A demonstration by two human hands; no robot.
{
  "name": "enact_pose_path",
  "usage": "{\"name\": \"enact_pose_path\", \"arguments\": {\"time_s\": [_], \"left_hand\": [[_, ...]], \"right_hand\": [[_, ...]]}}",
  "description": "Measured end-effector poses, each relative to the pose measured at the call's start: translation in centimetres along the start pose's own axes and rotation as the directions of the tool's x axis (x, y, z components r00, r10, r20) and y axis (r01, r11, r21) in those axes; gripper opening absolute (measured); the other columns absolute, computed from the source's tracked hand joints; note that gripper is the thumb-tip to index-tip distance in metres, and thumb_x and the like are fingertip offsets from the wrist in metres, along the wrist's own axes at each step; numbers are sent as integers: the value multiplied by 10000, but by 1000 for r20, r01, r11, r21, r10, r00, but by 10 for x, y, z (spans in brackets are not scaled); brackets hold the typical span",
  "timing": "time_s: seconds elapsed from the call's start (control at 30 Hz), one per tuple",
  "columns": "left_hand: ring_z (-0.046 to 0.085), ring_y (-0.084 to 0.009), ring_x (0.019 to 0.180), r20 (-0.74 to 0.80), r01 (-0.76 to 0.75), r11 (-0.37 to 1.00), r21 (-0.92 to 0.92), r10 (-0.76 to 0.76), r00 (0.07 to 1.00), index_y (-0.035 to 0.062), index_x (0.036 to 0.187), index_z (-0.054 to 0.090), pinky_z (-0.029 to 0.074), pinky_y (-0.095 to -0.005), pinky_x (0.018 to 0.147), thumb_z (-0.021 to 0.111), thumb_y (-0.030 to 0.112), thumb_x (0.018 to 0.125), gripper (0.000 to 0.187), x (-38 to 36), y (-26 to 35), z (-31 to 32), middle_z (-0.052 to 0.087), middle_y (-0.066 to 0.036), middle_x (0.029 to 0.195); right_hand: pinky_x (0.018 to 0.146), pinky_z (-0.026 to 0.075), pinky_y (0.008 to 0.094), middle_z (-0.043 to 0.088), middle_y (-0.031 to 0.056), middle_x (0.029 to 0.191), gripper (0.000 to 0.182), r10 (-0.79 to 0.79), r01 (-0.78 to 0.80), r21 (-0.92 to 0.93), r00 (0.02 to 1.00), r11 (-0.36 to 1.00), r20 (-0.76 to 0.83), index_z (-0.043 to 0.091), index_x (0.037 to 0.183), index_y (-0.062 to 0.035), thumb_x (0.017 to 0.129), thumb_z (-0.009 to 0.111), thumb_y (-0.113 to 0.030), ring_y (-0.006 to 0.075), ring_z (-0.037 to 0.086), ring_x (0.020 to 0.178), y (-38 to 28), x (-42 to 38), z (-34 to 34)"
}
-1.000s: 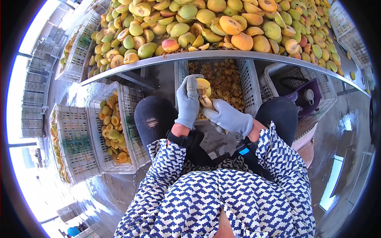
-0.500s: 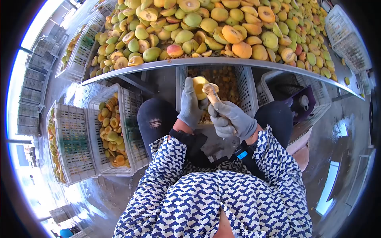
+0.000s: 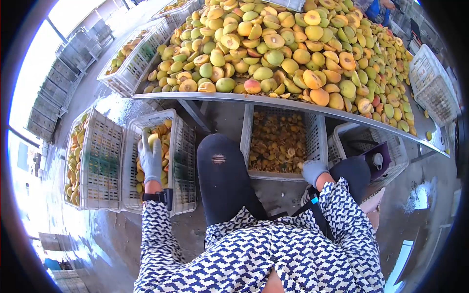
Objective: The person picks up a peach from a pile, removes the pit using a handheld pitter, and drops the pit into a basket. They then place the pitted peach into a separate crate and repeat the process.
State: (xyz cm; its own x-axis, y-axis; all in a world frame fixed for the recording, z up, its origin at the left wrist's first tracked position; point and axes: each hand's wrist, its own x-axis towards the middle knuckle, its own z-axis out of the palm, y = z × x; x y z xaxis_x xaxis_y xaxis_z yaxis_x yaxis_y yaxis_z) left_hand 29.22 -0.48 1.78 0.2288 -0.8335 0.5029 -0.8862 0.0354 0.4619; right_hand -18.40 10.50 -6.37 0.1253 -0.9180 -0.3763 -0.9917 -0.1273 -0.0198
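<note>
My left hand (image 3: 150, 158), in a grey glove, is over the crate (image 3: 172, 115) of fruit halves on the left. Its fingers are stretched out and apart, with a yellow-green fruit half (image 3: 153, 138) at the fingertips. By my right knee, my gloved right hand (image 3: 314, 171) is closed beside the right edge of the middle crate (image 3: 246, 134). A small pale brown end shows at its fingers; the rest of what it holds is hidden. Brown fruit scraps (image 3: 276, 141) lie in the middle crate.
A metal-edged table (image 3: 220, 96) heaped with cut fruit spans the front. Another fruit-filled crate (image 3: 101, 161) stands at far left. Right of the middle crate is a crate (image 3: 398, 161) with a purple container (image 3: 380, 160). Part of a person (image 3: 377, 10) shows beyond the table.
My hands were together before my knees, the left on a fruit half, the right around a tool. They have parted: left hand out over the left crate, right hand lower right. The view has shifted.
</note>
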Motion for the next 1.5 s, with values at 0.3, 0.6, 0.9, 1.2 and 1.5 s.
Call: {"name": "enact_pose_path", "arguments": {"time_s": [0.3, 0.6, 0.9, 1.2, 1.5], "left_hand": [[620, -166, 720, 260, -81, 910, -407, 200, 945, 33, 1064, 612, 488, -288, 672, 643, 211, 784, 333, 60, 150, 60, 651, -122, 842], [592, -342, 934, 583, -419, 897, -139, 416, 698, 143, 1142, 556, 454, -403, 817, 620, 487, 754, 522, 96, 299, 191, 624, -187, 977], [589, -264, 655, 368, -51, 858, -512, 272, 889, 71, 1052, 554, 490, -336, 630, 678, 329, 768, 403, 108, 281, 169, 604, -78, 725], [578, -339, 930, 393, -506, 795, -336, 606, 691, 183, 1119, 564, 449, -420, 822, 508, 176, 810, 314, 66, 302, 178, 590, -133, 1065], [587, -327, 931, 340, -548, 672, -498, 733, 589, 97, 1151, 492, 476, -370, 822, 657, 158, 754, 434, 64, 328, 178, 583, -162, 1037]], "right_hand": [[587, 494, 410, 623, 155, 702, 240, 19, 87, 279, 933, 956, -358, 527, 956, -48, 873, 488, -270, 315, 632, 692, -35, -14, -53], [535, 456, 433, 593, 190, 692, 222, 254, 267, 686, 790, 677, -558, 505, 910, -39, 827, 597, -224, 362, 593, 631, -28, 8, -72], [538, 455, 423, 589, 191, 695, 208, 331, 317, 790, 779, 525, -532, 516, 909, -22, 822, 601, -190, 357, 595, 630, -30, -5, -79], [525, 426, 424, 574, 184, 657, 217, 386, 275, 850, 799, 449, -462, 517, 918, -8, 831, 601, -188, 357, 577, 604, -42, 12, -58], [545, 423, 424, 565, 180, 657, 215, 419, 268, 917, 826, 296, -377, 514, 926, -6, 839, 589, -187, 368, 564, 612, -36, 9, -65]]}}
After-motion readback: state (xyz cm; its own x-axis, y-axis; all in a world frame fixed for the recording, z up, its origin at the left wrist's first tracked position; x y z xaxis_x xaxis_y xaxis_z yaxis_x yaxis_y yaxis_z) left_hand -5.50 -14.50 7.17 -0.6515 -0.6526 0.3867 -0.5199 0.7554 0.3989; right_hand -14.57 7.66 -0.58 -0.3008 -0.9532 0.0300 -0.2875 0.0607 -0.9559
